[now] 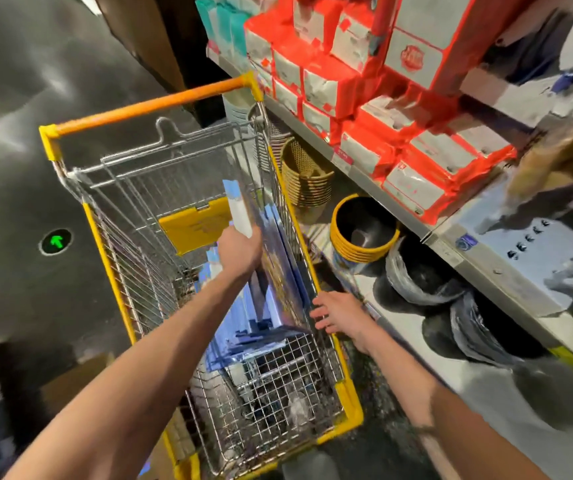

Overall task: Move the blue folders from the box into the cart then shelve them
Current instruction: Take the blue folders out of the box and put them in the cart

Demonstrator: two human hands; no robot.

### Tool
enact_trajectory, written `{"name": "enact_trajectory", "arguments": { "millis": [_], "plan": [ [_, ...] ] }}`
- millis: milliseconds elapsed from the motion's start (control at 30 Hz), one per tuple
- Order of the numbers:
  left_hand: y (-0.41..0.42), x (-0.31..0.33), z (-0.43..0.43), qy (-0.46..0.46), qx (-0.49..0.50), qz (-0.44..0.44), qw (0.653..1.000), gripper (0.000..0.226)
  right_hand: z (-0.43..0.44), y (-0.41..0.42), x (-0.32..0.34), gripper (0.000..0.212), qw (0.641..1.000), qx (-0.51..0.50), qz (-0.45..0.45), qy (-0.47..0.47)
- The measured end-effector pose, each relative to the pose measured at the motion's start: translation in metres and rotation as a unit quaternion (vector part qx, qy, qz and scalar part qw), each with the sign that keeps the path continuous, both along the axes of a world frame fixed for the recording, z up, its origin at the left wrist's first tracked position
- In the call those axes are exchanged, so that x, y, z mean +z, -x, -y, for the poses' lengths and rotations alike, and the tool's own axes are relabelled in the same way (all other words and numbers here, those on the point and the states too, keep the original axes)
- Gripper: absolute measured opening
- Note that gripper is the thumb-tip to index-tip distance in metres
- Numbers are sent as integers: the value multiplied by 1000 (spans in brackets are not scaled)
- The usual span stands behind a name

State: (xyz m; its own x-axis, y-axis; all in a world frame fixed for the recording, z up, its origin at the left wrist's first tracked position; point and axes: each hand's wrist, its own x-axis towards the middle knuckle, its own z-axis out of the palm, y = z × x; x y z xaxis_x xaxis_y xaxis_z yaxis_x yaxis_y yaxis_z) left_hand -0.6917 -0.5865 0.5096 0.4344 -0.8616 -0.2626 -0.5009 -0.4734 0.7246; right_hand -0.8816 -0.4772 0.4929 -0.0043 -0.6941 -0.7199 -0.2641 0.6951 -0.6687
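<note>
Wire cart [105, 244] fills the middle, with its orange handle up around 11 o'clock. Left hand [240, 251] is clamped on the top edge of a bunch of blue folders [278, 271] standing on edge inside the cart, leaning toward its right side. More of them lie flat in the basket toward 6 o'clock. Right hand [338, 315] has its fingers spread, holding nothing, resting against the cart's right rim at about 4 o'clock. Shelf [364, 181] of red-and-white packs [382, 98] sits at 1 o'clock, with yellow-rimmed black tubs [364, 230] under it. There's a green arrow [56, 241] on the floor at 9 o'clock.
</note>
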Motion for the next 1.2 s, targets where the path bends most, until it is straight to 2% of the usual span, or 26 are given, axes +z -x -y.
{"name": "enact_trajectory", "arguments": {
  "millis": [167, 267, 400, 533, 667, 767, 900, 1033, 1200],
  "plan": [
    [6, -18, 4, -31, -51, 72, 996, 30, 8, 2, -1, 37, 1000, 14, 7, -1],
    [4, -37, 6, -32, -66, 97, 993, 47, 10, 4, -5, 37, 999, 37, 3, 0],
    [10, -47, 21, -28, -48, 77, 995, 54, 18, 2, -11, 35, 999, 46, 4, 2],
    [10, -50, 46, -39, -45, 42, 997, 35, 30, -4, -17, 33, 999, 39, 5, 17],
    [1, -69, 46, -82, -40, -34, 995, 60, 40, -17, -24, 26, 999, 23, -4, 26],
    [-12, -82, 26, -112, -62, -55, 990, 72, 42, -28, -31, 23, 1000, 23, -2, 20],
    [-35, -68, -12, -110, -75, -95, 987, 50, 42, -53, -36, 23, 999, 30, -2, 19],
    [-71, -50, -55, -64, -96, -81, 990, 35, 35, -96, -33, 23, 998, 50, 26, 24],
    [-135, -14, -136, 31, -12, -106, 994, 21, -3, -180, -21, 23, 989, 131, 40, 57]
  ]
}}
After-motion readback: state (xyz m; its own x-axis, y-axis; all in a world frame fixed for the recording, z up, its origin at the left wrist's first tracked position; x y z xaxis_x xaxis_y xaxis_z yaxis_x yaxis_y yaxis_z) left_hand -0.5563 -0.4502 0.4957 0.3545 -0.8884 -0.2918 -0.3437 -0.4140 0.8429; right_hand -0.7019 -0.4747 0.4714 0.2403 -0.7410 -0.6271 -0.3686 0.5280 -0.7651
